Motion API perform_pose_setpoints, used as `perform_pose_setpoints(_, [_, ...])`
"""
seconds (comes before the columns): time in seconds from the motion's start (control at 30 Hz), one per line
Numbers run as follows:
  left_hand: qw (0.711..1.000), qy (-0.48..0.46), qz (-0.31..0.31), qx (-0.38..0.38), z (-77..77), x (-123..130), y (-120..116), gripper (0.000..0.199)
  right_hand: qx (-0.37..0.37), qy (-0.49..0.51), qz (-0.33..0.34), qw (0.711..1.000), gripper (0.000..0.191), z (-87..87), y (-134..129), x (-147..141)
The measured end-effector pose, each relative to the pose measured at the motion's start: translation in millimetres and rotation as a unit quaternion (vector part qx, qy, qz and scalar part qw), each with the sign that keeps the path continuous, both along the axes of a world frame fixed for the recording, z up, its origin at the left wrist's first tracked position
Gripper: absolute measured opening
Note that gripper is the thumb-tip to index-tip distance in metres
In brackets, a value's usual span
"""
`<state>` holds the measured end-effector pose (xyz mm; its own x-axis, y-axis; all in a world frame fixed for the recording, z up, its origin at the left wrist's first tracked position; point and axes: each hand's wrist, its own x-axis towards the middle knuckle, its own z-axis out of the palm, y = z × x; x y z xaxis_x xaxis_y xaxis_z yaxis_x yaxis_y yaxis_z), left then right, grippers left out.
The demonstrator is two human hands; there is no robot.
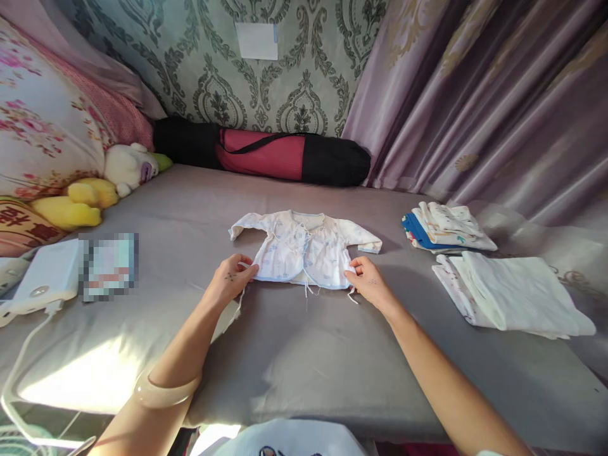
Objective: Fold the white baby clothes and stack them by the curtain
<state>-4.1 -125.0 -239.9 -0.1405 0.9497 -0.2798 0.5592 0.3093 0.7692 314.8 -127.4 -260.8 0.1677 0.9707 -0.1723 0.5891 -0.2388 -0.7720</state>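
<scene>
A small white baby shirt [304,250] with a faint blue print, blue trim and tie strings lies spread on the grey bed sheet [304,354], its sleeves stretched out to both sides. My left hand [232,277] pinches its lower left corner between thumb and fingers. At the opposite lower corner, my right hand [371,282] has the hem between its fingertips. Loose strings hang below the hem at the middle and near each hand. A pale bangle [166,391] circles my left forearm.
Folded clothes [449,227] and folded white cloths [527,294] lie on the right. A black and red long bag [261,152] rests along the wall. Plush toys [85,199], a white device with a cable [50,275] and a blurred packet [109,266] are on the left.
</scene>
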Motion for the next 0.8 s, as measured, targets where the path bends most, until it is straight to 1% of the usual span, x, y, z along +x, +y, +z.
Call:
perform_pose_setpoints(0.07, [0.999, 0.050, -0.019, 0.008, -1.1, -2.8, -0.2, 0.030, 0.032, -0.089, 0.014, 0.995, 0.017, -1.4, -1.6, 2.9])
perform_pose_setpoints(0.17, [0.989, 0.141, -0.045, 0.024, -2.3, -4.8, -1.9, 0.029, 0.066, -0.195, 0.045, 0.978, 0.011, 2.1, -6.8, 2.5])
perform_pose_setpoints(0.23, [0.974, 0.205, -0.049, 0.085, -2.1, -2.0, -3.5, 0.032, 0.116, -0.267, 0.064, 0.955, 0.010, 7.9, -10.7, -2.9])
perform_pose_setpoints(0.27, [0.963, 0.227, -0.060, 0.128, -1.7, 1.5, -4.3, 0.032, 0.145, -0.293, 0.074, 0.942, 0.012, 11.3, -12.2, -7.5])
perform_pose_setpoints(0.3, [0.952, 0.241, -0.084, 0.172, -1.2, 6.7, -5.0, 0.031, 0.169, -0.304, 0.090, 0.933, 0.014, 14.7, -13.3, -13.4])
perform_pose_setpoints(0.37, [0.928, 0.241, -0.171, 0.228, 0.0, 21.6, -6.4, 0.028, 0.184, -0.274, 0.151, 0.932, 0.015, 20.1, -14.0, -28.4])
perform_pose_setpoints(0.43, [0.906, 0.235, -0.264, 0.233, 0.8, 40.1, -8.1, 0.024, 0.169, -0.219, 0.228, 0.934, 0.021, 22.5, -13.1, -44.7])
perform_pose_setpoints(0.47, [0.898, 0.240, -0.291, 0.225, 1.0, 49.2, -8.9, 0.023, 0.160, -0.201, 0.258, 0.931, 0.027, 22.4, -12.1, -51.9])
perform_pose_setpoints(0.53, [0.891, 0.260, -0.312, 0.202, 1.5, 64.5, -9.7, 0.022, 0.150, -0.193, 0.289, 0.926, 0.031, 20.3, -8.8, -62.1])
perform_pose_setpoints(0.63, [0.886, 0.292, -0.311, 0.182, 2.5, 77.1, -8.5, 0.026, 0.153, -0.184, 0.280, 0.930, 0.027, 15.1, -1.4, -66.3])
perform_pose_setpoints(0.73, [0.885, 0.296, -0.301, 0.195, 2.7, 81.8, -6.7, 0.027, 0.185, -0.158, 0.229, 0.943, 0.028, 11.3, 4.6, -64.4])
perform_pose_setpoints(0.8, [0.887, 0.282, -0.307, 0.200, 1.5, 83.7, -6.7, 0.025, 0.213, -0.143, 0.207, 0.944, 0.029, 11.1, 4.7, -63.9])
